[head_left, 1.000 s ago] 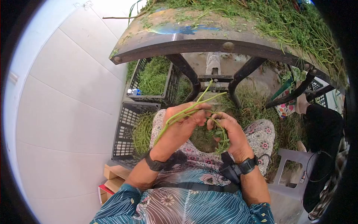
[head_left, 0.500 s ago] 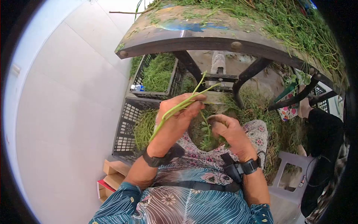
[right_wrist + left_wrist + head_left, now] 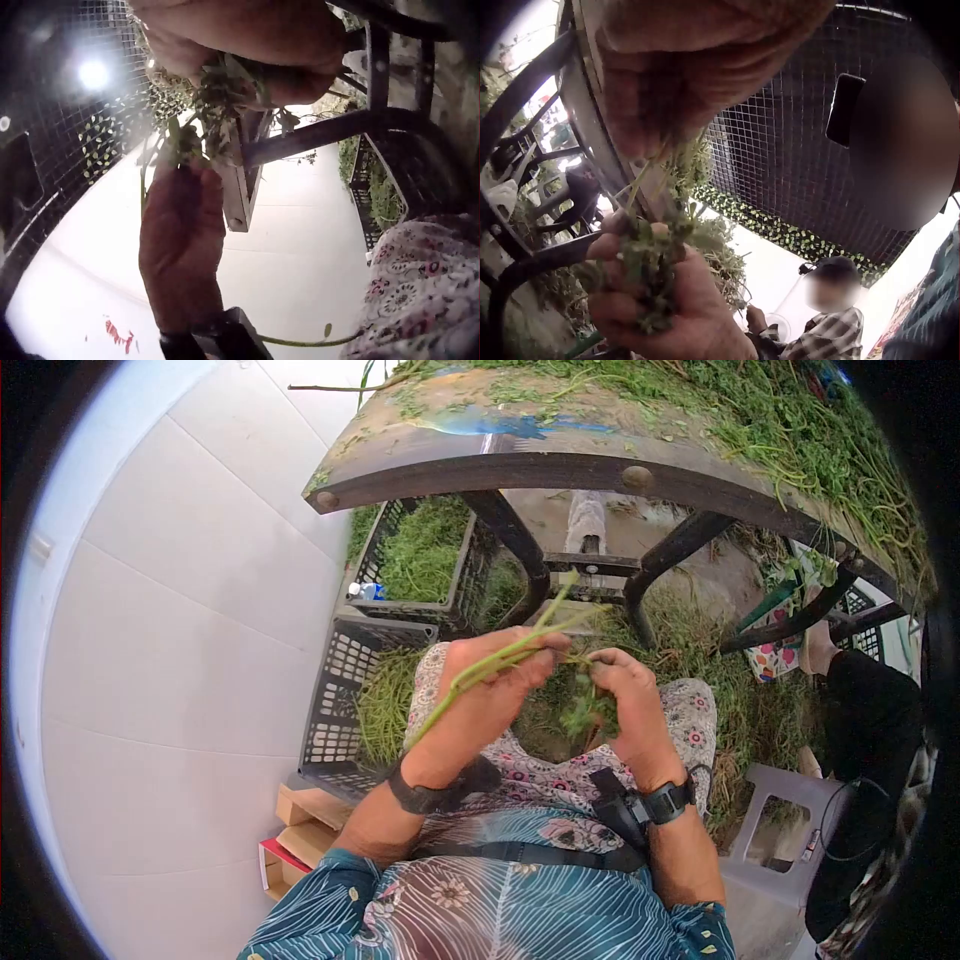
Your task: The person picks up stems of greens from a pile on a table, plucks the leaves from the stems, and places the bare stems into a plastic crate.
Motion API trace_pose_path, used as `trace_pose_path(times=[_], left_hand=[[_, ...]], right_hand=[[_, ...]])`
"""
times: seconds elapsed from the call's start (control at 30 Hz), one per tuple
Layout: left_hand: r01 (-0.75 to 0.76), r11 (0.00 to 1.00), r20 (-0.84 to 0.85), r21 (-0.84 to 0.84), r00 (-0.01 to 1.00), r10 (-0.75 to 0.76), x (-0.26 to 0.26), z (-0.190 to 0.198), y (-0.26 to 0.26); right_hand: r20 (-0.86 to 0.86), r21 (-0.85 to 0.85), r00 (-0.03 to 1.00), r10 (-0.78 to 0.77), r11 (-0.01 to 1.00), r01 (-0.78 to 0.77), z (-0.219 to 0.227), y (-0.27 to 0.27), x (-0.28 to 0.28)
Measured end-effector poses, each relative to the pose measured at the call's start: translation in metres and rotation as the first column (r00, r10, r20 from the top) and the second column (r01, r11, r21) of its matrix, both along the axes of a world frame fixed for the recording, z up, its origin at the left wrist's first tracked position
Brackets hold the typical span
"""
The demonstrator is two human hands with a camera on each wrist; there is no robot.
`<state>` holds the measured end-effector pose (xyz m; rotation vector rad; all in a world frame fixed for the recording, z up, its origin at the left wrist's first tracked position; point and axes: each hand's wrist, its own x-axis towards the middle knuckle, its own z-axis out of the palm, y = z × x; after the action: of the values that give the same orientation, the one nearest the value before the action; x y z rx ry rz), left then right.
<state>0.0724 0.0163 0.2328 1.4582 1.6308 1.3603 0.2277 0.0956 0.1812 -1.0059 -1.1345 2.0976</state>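
Observation:
In the head view my left hand [image 3: 485, 690] grips a few long green stems [image 3: 450, 695], which lie over the back of the hand and stick out past the fingers. Close beside it my right hand [image 3: 638, 710] pinches the leafy end of a sprig [image 3: 585, 712] between thumb and fingers. The left wrist view has the sprig's leaves [image 3: 652, 262] lying against my right palm, under the left hand [image 3: 705, 67]. Leaves [image 3: 217, 112] also hang below the right hand [image 3: 255, 45] in the right wrist view. Both hands are above my lap.
A table [image 3: 400, 482] heaped with greens [image 3: 800, 440] stands ahead, on black legs [image 3: 680, 560]. At left are a crate of stems [image 3: 390, 710] and a crate of leafy greens [image 3: 430, 550]. A grey stool [image 3: 785, 785] and another person's leg [image 3: 870, 730] are at right.
The hands drew apart half a second ago, then came back close together. The right hand rose toward the left, and the leafy sprig moved up with it.

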Motion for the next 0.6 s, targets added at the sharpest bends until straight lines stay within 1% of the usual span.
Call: trace_pose_path(times=[0.1, 0.13, 0.17, 0.2, 0.3, 0.33, 0.4, 0.43, 0.47, 0.5, 0.57, 0.6], left_hand=[[0.002, 0.999, 0.105, 0.049, 0.994, -0.007, 0.008, -0.001, 0.001], [-0.008, 1.000, 0.104, 0.023, 0.995, 0.006, 0.008, 0.000, 0.002], [-0.021, 1.000, 0.102, -0.001, 0.995, 0.021, 0.005, 0.003, 0.001], [-0.035, 0.999, 0.101, -0.022, 0.994, 0.037, 0.002, 0.004, 0.001], [0.036, 0.999, 0.113, -0.037, 0.993, -0.032, -0.002, 0.003, 0.000], [0.060, 0.993, 0.107, -0.106, 0.993, -0.049, -0.004, -0.003, -0.001], [0.103, 0.990, 0.036, -0.097, 0.994, -0.100, -0.003, -0.005, -0.001], [0.118, 0.989, 0.001, -0.094, 0.993, -0.119, -0.003, -0.006, -0.002], [0.155, 0.985, -0.058, -0.072, 0.986, -0.159, -0.005, -0.015, -0.006], [0.192, 0.980, -0.067, -0.059, 0.978, -0.196, -0.004, -0.021, -0.006], [0.220, 0.975, -0.104, -0.024, 0.970, -0.221, -0.005, -0.027, -0.006], [0.242, 0.970, -0.149, 0.012, 0.960, -0.237, -0.004, -0.027, -0.004]], right_hand=[[-0.034, 0.010, 0.989, -0.144, 0.989, 0.145, -0.026, 0.009, 0.003], [-0.096, -0.171, 0.968, -0.232, 0.962, 0.214, -0.037, 0.014, 0.007], [-0.142, -0.346, 0.935, -0.325, 0.901, 0.261, -0.049, 0.022, 0.012], [-0.169, -0.511, 0.892, -0.420, 0.811, 0.286, -0.051, 0.026, 0.015], [-0.118, -0.539, 0.884, -0.453, 0.777, 0.326, -0.053, 0.032, 0.019], [-0.124, -0.546, 0.889, -0.441, 0.778, 0.309, -0.058, 0.034, 0.021], [-0.138, -0.564, 0.898, -0.417, 0.779, 0.275, -0.072, 0.038, 0.025], [-0.144, -0.568, 0.889, -0.435, 0.772, 0.286, -0.076, 0.039, 0.027], [-0.150, -0.572, 0.879, -0.453, 0.765, 0.296, -0.079, 0.039, 0.028], [-0.157, -0.573, 0.877, -0.454, 0.765, 0.294, -0.081, 0.040, 0.028], [-0.108, -0.512, 0.896, -0.430, 0.797, 0.321, -0.086, 0.044, 0.034], [-0.093, -0.478, 0.910, -0.404, 0.820, 0.315, -0.091, 0.049, 0.038]])
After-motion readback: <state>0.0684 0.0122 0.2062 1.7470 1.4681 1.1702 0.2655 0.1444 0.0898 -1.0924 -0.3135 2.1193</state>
